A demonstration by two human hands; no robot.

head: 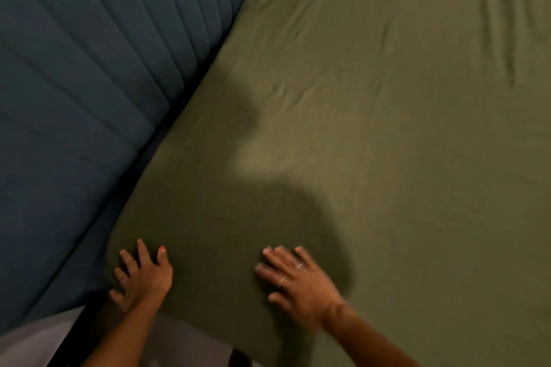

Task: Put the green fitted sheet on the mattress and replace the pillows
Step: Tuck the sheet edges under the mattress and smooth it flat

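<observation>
Down at the near corner of the bed, both hands lie flat on the green sheet [343, 134], palms down and holding nothing. The left hand [140, 274] sits right on the rounded corner, its fingers spread wide, the outer ones reaching over the edge where the cloth turns downward and the thumb pointing inward along the top. The right hand [295, 280] rests further in on the flat top, well apart from the left, fingers straight and slightly fanned, with rings showing on two of them; it is blurred, so the fingertips are hard to make out exactly.

The sheet covers the whole top of the mattress in view and is pulled over this corner. It lies mostly smooth near the hands, with small creases in the middle and longer folds toward the upper right. A dark shadow falls across the cloth just beyond the right hand.

Along the left side stands a dark blue padded headboard [83, 74] with stitched ribs, touching the sheet's long edge in a tight seam. Below the corner, a pale floor or surface [35, 337] shows between the forearms; what it is cannot be told.

Open sheet stretches away to the right and upward with nothing lying on it.
</observation>
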